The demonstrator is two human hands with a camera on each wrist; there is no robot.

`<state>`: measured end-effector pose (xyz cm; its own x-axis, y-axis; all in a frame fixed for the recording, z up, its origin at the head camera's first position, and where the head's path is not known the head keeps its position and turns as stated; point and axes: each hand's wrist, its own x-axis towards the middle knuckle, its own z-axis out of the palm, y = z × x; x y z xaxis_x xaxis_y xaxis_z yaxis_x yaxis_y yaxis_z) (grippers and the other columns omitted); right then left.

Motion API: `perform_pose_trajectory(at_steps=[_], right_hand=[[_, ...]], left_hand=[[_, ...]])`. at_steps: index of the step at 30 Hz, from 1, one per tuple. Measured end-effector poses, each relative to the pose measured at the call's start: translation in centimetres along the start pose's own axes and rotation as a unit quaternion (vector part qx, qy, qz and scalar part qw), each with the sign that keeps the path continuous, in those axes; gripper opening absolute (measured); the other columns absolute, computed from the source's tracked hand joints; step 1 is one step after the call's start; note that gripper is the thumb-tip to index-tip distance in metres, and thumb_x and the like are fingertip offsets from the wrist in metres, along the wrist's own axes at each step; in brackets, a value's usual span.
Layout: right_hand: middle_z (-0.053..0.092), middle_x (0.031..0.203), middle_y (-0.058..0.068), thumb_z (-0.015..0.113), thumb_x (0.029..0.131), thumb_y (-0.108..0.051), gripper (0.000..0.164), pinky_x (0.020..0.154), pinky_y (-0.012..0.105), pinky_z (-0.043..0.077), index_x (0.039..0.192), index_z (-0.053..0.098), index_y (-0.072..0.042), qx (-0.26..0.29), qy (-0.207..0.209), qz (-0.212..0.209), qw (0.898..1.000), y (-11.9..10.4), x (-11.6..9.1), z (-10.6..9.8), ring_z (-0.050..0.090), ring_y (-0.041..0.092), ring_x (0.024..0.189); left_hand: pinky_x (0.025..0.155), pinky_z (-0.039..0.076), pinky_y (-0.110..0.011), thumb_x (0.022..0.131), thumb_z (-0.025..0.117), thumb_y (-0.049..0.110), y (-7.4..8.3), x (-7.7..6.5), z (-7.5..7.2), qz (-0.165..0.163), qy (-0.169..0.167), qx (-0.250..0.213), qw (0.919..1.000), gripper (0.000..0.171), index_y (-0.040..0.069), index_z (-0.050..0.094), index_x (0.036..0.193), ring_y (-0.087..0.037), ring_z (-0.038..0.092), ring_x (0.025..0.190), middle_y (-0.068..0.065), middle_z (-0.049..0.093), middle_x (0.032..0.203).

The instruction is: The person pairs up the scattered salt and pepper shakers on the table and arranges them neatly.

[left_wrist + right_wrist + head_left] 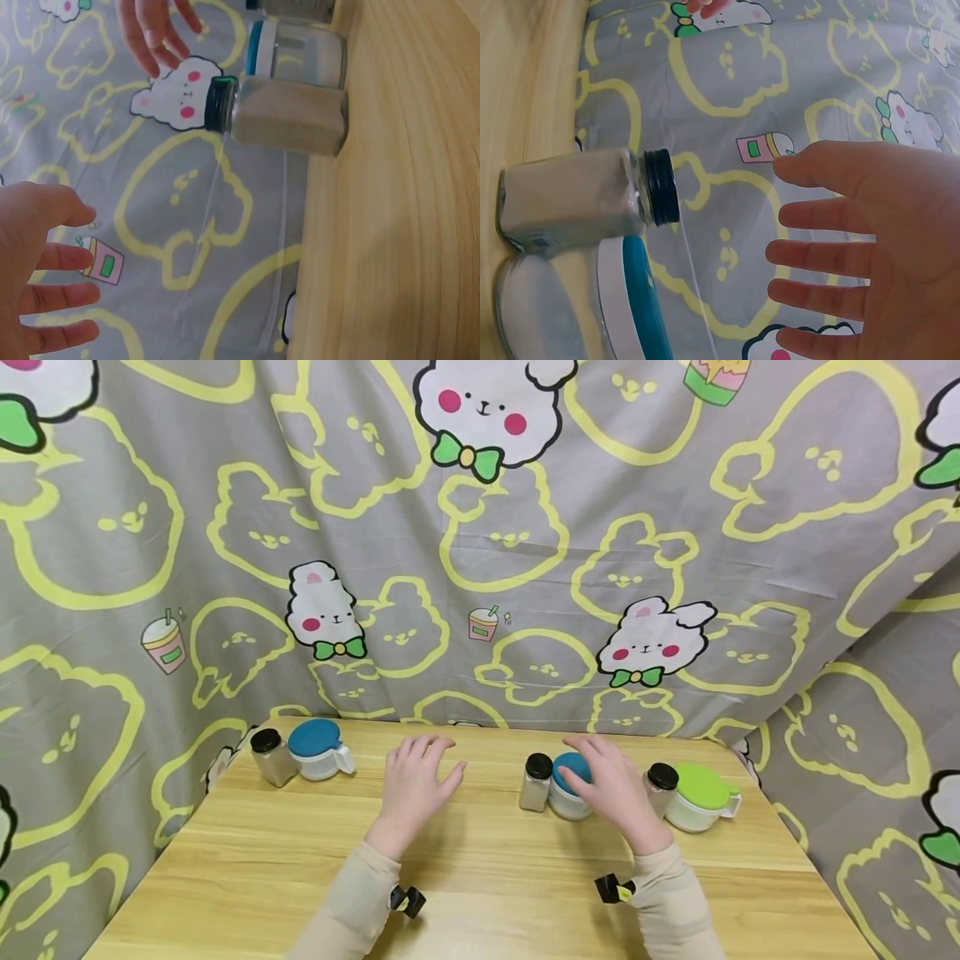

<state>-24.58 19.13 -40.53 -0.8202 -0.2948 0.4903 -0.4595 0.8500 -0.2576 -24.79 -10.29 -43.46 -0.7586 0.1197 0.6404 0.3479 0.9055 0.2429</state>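
Observation:
Both hands hover above a wooden table, fingers spread and holding nothing. My left hand (414,785) is left of the middle, apart from any container. Over the right-hand group, my right hand (611,783) partly hides a blue-lidded jar (570,802). Just left of that jar stands a black-capped spice jar (536,783) with pale brownish contents. Right of the hand are another black-capped jar (660,785), partly covered by the wrist, and a green-lidded jar (696,797) with a white handle. In the right wrist view, the spice jar (574,196) stands beside the blue lid (645,300).
At the far left of the table (480,860) stand a black-capped jar (273,758) and a blue-lidded jar with a handle (318,750), side by side. A grey patterned curtain (420,543) encloses the back and sides. Small black devices (617,888) sit at both wrists.

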Motion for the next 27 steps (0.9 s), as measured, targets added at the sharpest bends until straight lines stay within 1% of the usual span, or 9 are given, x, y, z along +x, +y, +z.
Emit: perform_pose_trajectory(at_steps=[8, 16, 18, 23, 27], right_hand=[[0.066, 0.118, 0.013, 0.073, 0.086, -0.029, 0.042, 0.089, 0.052, 0.052, 0.122, 0.065, -0.009, 0.003, 0.004, -0.020, 1.000, -0.9, 0.1, 0.5, 0.061, 0.033, 0.111], [0.067, 0.113, 0.011, 0.073, 0.086, -0.029, 0.041, 0.083, 0.051, 0.053, 0.121, 0.066, -0.010, -0.006, 0.007, -0.041, 0.999, -1.9, 0.0, 1.2, 0.063, 0.033, 0.106], [0.066, 0.113, 0.011, 0.073, 0.087, -0.029, 0.040, 0.084, 0.052, 0.052, 0.121, 0.065, -0.010, -0.003, 0.002, -0.042, 0.999, -2.1, -0.1, 1.5, 0.062, 0.033, 0.107], [0.067, 0.113, 0.009, 0.073, 0.087, -0.027, 0.037, 0.087, 0.050, 0.053, 0.119, 0.066, -0.011, -0.004, -0.006, -0.052, 0.999, -2.7, -0.2, 2.0, 0.062, 0.031, 0.107], [0.067, 0.111, 0.008, 0.074, 0.086, -0.026, 0.037, 0.083, 0.048, 0.053, 0.118, 0.067, -0.010, -0.003, -0.003, -0.070, 0.998, -3.3, -0.2, 2.5, 0.063, 0.029, 0.104]], left_hand=[[0.090, 0.044, -0.049, 0.086, 0.070, 0.040, -1.2, -0.3, -0.5, -0.009, -0.001, 0.006, 0.9999, 0.033, 0.019, 0.068, 0.112, -0.028, 0.058, 0.108, -0.005, 0.068, 0.112], [0.090, 0.045, -0.052, 0.086, 0.069, 0.038, -2.6, -0.7, -1.2, -0.013, 0.014, 0.016, 0.9997, 0.031, 0.018, 0.069, 0.110, -0.030, 0.059, 0.107, -0.007, 0.069, 0.109], [0.090, 0.045, -0.052, 0.086, 0.069, 0.037, -2.9, -0.8, -1.4, -0.015, 0.017, 0.016, 0.9996, 0.031, 0.018, 0.069, 0.110, -0.031, 0.059, 0.107, -0.007, 0.069, 0.109], [0.088, 0.045, -0.052, 0.086, 0.070, 0.038, -3.6, -1.2, -1.6, -0.017, 0.024, 0.023, 0.9993, 0.030, 0.018, 0.069, 0.109, -0.031, 0.060, 0.106, -0.007, 0.069, 0.109], [0.086, 0.045, -0.052, 0.086, 0.070, 0.038, -4.2, -1.5, -1.6, -0.012, 0.030, 0.029, 0.9991, 0.029, 0.018, 0.070, 0.107, -0.032, 0.060, 0.103, -0.007, 0.069, 0.107]])
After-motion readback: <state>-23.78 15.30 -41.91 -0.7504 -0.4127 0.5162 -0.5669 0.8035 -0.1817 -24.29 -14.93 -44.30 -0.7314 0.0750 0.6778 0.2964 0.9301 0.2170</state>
